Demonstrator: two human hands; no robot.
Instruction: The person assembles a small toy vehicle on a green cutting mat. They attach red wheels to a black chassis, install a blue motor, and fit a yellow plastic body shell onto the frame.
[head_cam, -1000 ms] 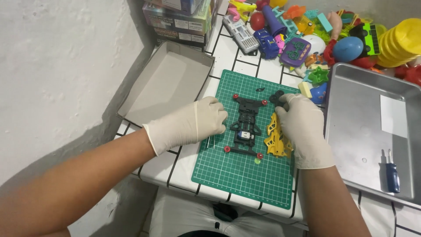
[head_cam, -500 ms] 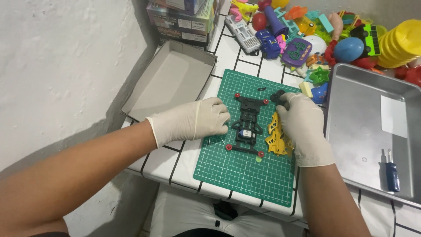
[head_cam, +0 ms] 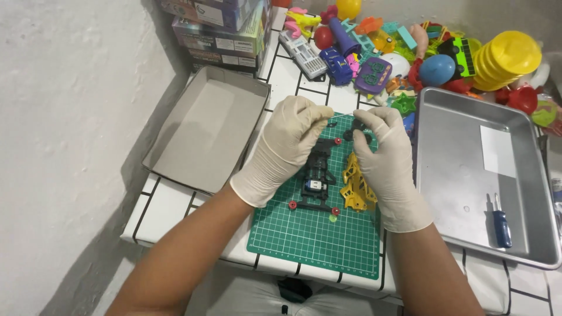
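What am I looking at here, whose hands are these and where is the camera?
The camera sits on a person's head and looks down at their own gloved hands. The left hand and right hand meet over a green cutting mat on a tiled counter. Together they pinch a thin rod above a black toy car frame; a yellow toy part lies beside it. To the left is a cardboard tray, to the right a metal tray holding a blue screwdriver. Colourful toys are piled behind.

place: home hobby corner | signs: white-tiled bench (head_cam: 304, 82); green cutting mat (head_cam: 316, 240); heap of plastic toys (head_cam: 410, 52); stacked boxes (head_cam: 219, 26)
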